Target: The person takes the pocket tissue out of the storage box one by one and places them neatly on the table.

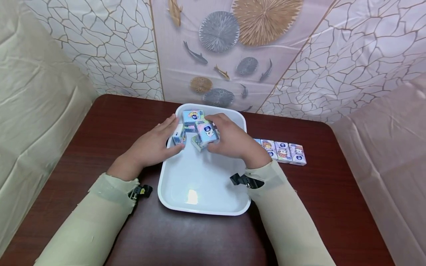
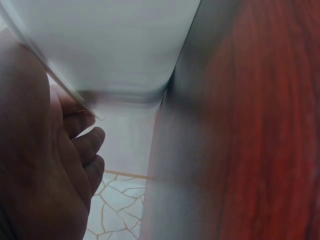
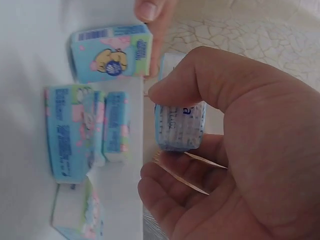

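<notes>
A blue tissue pack (image 1: 207, 132) with a cartoon print is pinched between the thumb and fingers of my right hand (image 1: 231, 142), above the white tray (image 1: 203, 184); its folded end faces the right wrist view. By the tray's left wall, my left hand (image 1: 151, 144) has its fingers fairly straight and its thumb spread, around a tissue pack (image 1: 179, 133) standing on edge. Whether it touches that pack, I cannot tell. Behind it lies a stacked tissue pack (image 1: 193, 116), and a tilted tissue pack (image 1: 197, 143) shows partly under the held one.
Several tissue packs (image 1: 283, 152) lie in a row on the dark wooden table (image 1: 326, 199), right of the tray and partly behind my right forearm. A patterned cloth backdrop (image 1: 116, 48) stands behind the table. Each wrist carries a black strapped camera (image 1: 246, 181).
</notes>
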`<state>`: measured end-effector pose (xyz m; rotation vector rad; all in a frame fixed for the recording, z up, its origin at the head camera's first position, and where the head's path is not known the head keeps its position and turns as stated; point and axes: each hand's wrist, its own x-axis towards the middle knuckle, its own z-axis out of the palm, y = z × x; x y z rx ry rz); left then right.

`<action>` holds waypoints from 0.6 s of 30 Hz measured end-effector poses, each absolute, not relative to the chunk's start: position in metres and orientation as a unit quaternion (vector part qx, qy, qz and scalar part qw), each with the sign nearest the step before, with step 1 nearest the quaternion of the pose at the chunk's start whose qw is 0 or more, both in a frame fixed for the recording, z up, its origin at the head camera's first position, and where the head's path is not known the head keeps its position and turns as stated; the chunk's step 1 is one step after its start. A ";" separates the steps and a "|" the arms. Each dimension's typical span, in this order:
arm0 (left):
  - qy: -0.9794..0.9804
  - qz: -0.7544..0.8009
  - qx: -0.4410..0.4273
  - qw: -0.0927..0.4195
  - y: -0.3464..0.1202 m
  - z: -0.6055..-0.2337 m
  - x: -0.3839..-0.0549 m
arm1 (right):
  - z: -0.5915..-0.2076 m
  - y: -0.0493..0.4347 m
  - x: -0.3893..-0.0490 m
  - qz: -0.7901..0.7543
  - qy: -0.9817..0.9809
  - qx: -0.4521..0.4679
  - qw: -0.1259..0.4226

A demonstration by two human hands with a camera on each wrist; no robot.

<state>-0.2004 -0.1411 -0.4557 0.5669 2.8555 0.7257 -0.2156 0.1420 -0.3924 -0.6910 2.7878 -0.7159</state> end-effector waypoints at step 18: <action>0.950 0.237 0.193 0.070 -0.141 -0.456 -0.201 | -0.379 0.182 -0.201 -0.275 0.932 -0.217 0.088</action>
